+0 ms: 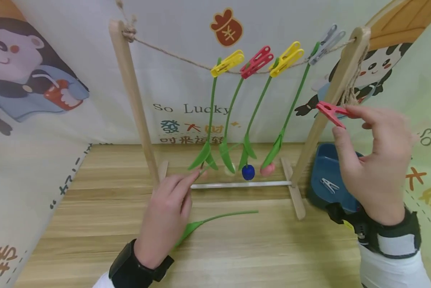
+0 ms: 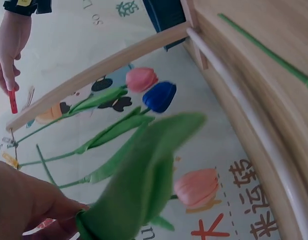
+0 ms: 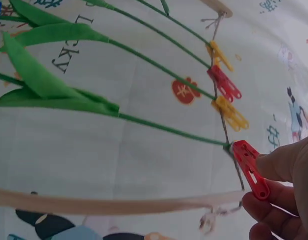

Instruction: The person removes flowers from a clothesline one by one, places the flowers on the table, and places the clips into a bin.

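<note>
Head view: a flower and a red peg are held, one in each hand

A green flower [image 2: 139, 180] is pinched low by the fingers of the left hand [image 1: 166, 216], in front of the hung flowers [image 1: 215, 104]. Its bloom cannot be made out. A red peg [image 1: 332, 114] is held between the thumb and finger of the right hand [image 1: 377, 160], in front of the right post [image 1: 318, 118].

It seems that the next flower is being made ready for hanging. For that, its stem end should be lifted to the rope [image 1: 172, 54], perhaps in the bare part left of the first yellow peg [image 1: 227, 64]. Then the red peg should be squeezed and clipped over stem and rope together.

Four flowers are hung there by pegs, heads down. Below, one more stem [image 1: 222, 216] is laid on the bench [image 1: 104, 224]. On the right, a white peg [image 1: 329, 185] is kept in a blue box [image 1: 318, 160].
</note>
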Action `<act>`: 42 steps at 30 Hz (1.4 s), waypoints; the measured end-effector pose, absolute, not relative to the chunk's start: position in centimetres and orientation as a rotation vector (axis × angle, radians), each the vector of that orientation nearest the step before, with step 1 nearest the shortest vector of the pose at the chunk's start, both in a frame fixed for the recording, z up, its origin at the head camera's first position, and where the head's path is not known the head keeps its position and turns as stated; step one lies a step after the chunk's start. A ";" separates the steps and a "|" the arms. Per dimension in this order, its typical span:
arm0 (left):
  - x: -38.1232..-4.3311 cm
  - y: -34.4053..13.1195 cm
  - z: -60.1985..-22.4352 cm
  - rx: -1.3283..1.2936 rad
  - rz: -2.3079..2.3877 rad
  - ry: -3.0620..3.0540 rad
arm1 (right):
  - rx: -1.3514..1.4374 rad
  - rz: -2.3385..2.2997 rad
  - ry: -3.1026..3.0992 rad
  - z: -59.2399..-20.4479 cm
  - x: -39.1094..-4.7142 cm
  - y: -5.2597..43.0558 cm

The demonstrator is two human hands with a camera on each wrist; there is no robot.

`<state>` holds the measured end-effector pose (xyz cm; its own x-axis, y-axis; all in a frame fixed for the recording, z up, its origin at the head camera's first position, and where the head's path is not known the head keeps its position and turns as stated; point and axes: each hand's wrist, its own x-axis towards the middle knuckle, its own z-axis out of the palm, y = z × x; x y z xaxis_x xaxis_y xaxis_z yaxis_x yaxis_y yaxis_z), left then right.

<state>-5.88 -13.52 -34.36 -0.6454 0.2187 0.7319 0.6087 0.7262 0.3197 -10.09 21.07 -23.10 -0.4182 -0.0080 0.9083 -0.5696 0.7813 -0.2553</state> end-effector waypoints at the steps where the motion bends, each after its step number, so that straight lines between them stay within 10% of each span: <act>1: -5.7 -13.4 -34.6 -0.634 -0.719 -2.256 | 0.405 0.662 -1.929 -23.4 -10.1 21.7; 19: -4.6 -10.8 -39.1 -0.847 -0.505 -2.700 | -0.135 0.620 -2.590 -31.9 -13.8 31.4; 42: -5.0 -10.0 -42.6 -0.877 -0.306 -2.962 | -0.079 0.463 -3.215 -38.4 -16.8 36.8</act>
